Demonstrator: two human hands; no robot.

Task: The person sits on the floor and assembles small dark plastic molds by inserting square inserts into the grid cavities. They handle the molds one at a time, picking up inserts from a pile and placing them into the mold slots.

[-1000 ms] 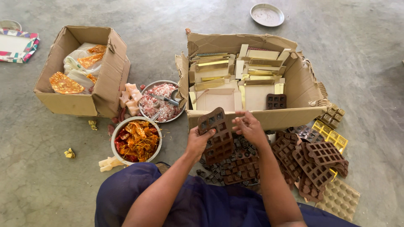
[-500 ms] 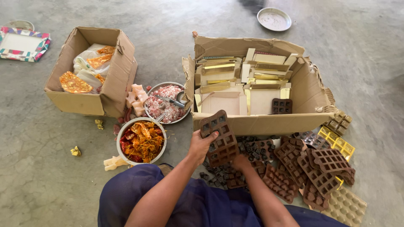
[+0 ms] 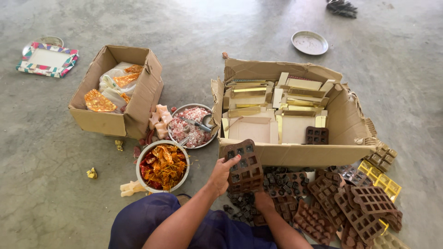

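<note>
The right hand (image 3: 264,201) is mostly hidden behind the stack of brown trays (image 3: 243,167) it helps hold, so I cannot tell how far its fingers are closed. The pile of trays (image 3: 355,210) on the floor (image 3: 55,184) runs off the bottom edge, and small dark pieces under the stack are hard to make out.

The stack is made of brown plastic trays with square pockets, tilted upright and slightly fanned. It is held just in front of the near wall of the big cardboard box (image 3: 295,154), above the floor. The left hand (image 3: 221,174) grips the stack's left edge, thumb across the front and fingers curled behind.

Half a second ago the right hand's fingers showed at the lower right of the stack; now it sits lower and more covered. The stack has stayed in about the same place before the box. The bowl of orange wrappers (image 3: 162,167) lies just left of the left hand.
</note>
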